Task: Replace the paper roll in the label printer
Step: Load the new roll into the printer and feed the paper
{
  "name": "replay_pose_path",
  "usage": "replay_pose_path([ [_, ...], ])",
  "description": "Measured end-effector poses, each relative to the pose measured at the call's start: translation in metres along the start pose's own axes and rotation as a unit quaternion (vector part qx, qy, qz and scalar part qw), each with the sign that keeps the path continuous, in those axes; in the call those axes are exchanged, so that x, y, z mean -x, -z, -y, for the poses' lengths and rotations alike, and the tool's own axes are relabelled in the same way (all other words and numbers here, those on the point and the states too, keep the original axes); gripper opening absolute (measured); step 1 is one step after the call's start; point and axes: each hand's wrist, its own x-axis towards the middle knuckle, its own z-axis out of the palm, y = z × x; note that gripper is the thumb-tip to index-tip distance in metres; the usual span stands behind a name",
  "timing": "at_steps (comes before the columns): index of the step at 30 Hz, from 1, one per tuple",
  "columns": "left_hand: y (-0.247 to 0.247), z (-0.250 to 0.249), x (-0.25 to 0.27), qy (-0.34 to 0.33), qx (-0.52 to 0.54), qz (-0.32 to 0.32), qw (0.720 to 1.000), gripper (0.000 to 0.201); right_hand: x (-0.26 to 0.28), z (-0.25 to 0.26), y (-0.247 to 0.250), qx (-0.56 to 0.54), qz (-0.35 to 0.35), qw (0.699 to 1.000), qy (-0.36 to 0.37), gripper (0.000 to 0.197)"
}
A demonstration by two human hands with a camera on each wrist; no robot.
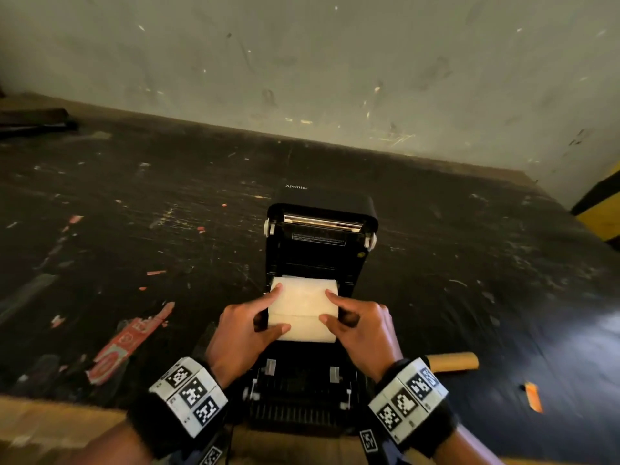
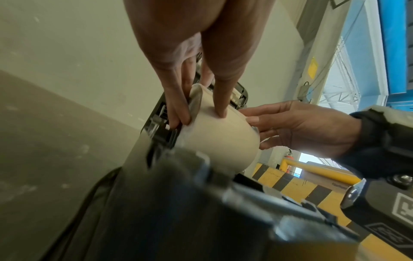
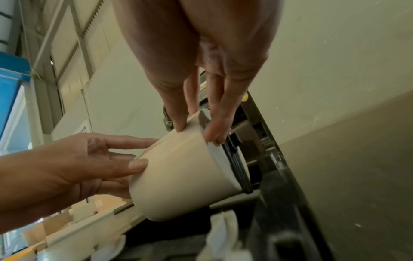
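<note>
The left hand (image 1: 246,325) and the right hand (image 1: 362,325) each grip one end of the paper roll (image 1: 303,308), thumb and fingers curled around it. The roll sits in the bay of the open label printer (image 1: 318,250), lid raised. It looks cream, full and smooth. A brown empty core (image 1: 453,361) lies on the surface right of the printer, so I judge the old roll is out; seating, feeding and closing remain.

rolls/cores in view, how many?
2. A full paper roll sits in the open printer, gripped by the left hand and right hand. A bare cardboard core lies on the table right of the printer. Others may be hidden.
</note>
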Motion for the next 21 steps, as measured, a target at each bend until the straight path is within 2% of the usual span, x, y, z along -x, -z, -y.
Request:
replay_pose_path([
  [4,-0.005,0.001,-0.001,-0.008,-0.008,0.015,1.000,0.066,0.006,-0.010,-0.007,-0.011,-0.002,1.000,-0.022,0.049],
  [10,-0.010,0.004,-0.006,-0.013,0.018,0.019,1.000,0.065,0.008,-0.008,-0.002,0.004,-0.034,0.999,-0.008,0.044],
  [21,-0.016,0.012,-0.007,-0.013,0.029,0.024,0.999,0.065,0.006,-0.020,-0.007,0.006,-0.012,0.999,-0.035,0.045],
])
